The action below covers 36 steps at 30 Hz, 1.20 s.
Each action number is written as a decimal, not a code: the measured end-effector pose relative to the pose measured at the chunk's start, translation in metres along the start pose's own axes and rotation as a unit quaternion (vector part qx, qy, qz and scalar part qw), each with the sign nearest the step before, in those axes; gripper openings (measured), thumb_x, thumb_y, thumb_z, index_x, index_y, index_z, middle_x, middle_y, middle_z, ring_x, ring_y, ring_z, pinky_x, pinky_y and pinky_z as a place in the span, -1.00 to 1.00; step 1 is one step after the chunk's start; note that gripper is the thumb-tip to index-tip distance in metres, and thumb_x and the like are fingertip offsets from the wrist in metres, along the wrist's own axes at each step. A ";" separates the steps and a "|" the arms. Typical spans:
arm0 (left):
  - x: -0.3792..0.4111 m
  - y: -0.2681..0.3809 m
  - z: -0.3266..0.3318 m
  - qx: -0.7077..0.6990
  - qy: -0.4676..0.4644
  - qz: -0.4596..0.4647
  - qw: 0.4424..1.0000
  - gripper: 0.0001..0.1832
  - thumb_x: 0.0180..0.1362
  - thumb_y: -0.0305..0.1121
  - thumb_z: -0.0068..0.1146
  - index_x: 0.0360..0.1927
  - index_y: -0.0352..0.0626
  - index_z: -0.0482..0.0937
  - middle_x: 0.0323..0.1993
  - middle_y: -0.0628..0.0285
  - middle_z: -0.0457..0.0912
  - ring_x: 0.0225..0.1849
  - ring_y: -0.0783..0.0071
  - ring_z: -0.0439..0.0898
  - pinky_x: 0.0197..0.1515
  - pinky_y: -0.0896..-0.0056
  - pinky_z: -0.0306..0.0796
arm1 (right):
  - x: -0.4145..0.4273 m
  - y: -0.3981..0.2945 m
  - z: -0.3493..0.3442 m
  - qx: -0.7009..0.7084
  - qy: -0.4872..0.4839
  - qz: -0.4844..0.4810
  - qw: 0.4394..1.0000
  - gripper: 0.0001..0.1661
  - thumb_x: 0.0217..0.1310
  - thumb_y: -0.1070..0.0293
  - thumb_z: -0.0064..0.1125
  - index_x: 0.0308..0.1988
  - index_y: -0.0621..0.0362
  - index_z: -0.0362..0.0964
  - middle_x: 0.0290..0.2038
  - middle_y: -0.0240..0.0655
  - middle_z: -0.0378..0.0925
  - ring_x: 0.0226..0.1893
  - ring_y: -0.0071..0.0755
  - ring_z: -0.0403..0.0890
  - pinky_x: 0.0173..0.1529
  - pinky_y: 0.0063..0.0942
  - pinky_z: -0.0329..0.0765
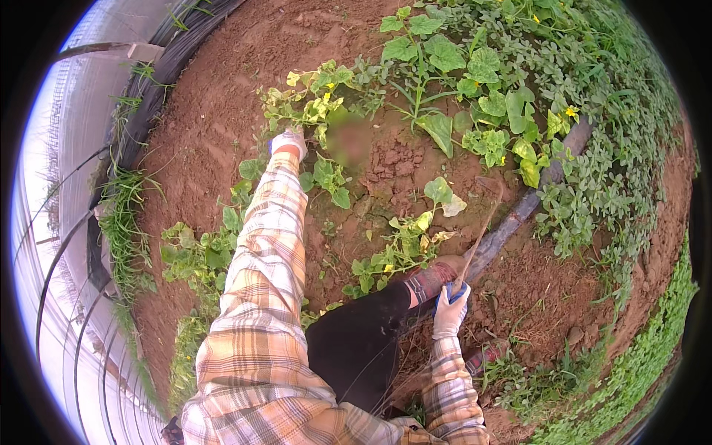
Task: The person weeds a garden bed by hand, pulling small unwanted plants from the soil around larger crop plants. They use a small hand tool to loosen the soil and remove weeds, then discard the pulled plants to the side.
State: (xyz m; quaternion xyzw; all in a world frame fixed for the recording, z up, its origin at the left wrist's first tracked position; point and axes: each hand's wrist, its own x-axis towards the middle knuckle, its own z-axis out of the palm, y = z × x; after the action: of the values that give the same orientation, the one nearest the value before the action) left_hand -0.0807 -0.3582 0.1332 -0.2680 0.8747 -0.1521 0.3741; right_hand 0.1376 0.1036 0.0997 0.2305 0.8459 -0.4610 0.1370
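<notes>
My left hand (288, 144), in a white and blue work glove, reaches into a yellowing vine plant (308, 108) with small yellow flowers. Its fingers are hidden among the leaves, so whether they grip a stem cannot be seen. My right hand (450, 314), gloved the same way, is closed around the thin wooden handle (477, 242) of a hoe-like tool. That handle points up and away over the soil, and its small blade (488, 183) is near the ground. Another low, partly yellowed vine (409, 242) grows between my hands, close to my shoe (434, 278).
A dark hose-like pipe (512, 214) runs diagonally across the reddish soil (194, 133). Dense low weeds (601, 183) and broad-leaved vines (445, 53) cover the right and far side. Along the left are grass tufts (125, 206) and a hooped plastic-film wall (78, 183).
</notes>
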 end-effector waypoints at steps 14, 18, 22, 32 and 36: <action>0.028 -0.028 0.009 -0.061 -0.072 -0.022 0.995 -0.44 0.11 -0.30 -0.07 0.24 -0.14 0.27 0.18 -0.02 0.37 0.19 0.11 0.39 0.17 0.13 0.32 | -0.002 -0.003 0.003 0.027 -0.005 -0.002 1.000 -0.59 0.12 0.39 0.17 -0.06 0.22 0.23 -0.31 -0.07 0.51 -0.28 -0.06 0.57 -0.18 -0.31 0.46; 0.005 0.000 0.006 -0.029 0.016 -0.031 0.999 -0.64 0.16 -0.36 -0.10 0.03 -0.08 0.53 0.06 0.08 0.51 0.07 0.15 0.52 0.02 0.13 0.44 | 0.000 0.000 -0.002 0.020 -0.005 0.022 1.000 -0.59 0.11 0.39 0.17 -0.05 0.21 0.23 -0.31 -0.08 0.51 -0.27 -0.04 0.58 -0.18 -0.31 0.46; 0.000 -0.015 0.020 0.030 0.085 -0.018 0.996 -0.69 0.17 -0.37 -0.10 -0.05 -0.06 0.58 -0.05 0.13 0.59 -0.03 0.17 0.58 -0.09 0.14 0.48 | -0.002 -0.002 0.001 0.018 -0.017 0.014 1.000 -0.59 0.12 0.37 0.17 -0.05 0.19 0.23 -0.31 -0.08 0.52 -0.26 -0.04 0.59 -0.18 -0.30 0.47; -0.058 -0.016 0.020 -0.024 0.066 -0.029 0.997 -0.80 0.08 -0.35 0.06 -0.26 -0.09 0.67 -0.24 0.12 0.66 -0.19 0.17 0.65 -0.19 0.24 0.50 | -0.004 0.006 -0.003 -0.007 -0.005 0.012 1.000 -0.58 0.12 0.34 0.17 -0.04 0.19 0.24 -0.30 -0.04 0.55 -0.24 0.02 0.59 -0.19 -0.26 0.48; -0.097 -0.022 0.042 -0.112 0.065 0.164 0.978 -0.54 0.14 -0.19 0.03 0.11 -0.07 0.38 0.07 0.12 0.48 0.09 0.19 0.47 0.07 0.21 0.38 | 0.001 0.004 0.001 0.015 0.013 0.010 1.000 -0.58 0.13 0.34 0.17 -0.04 0.20 0.24 -0.31 -0.05 0.54 -0.25 0.00 0.59 -0.19 -0.28 0.47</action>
State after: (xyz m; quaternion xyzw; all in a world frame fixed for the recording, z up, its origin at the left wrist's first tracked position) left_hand 0.0137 -0.3224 0.1704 -0.1508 0.9408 -0.0071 0.3035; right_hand 0.1387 0.1045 0.0956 0.2467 0.8384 -0.4692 0.1271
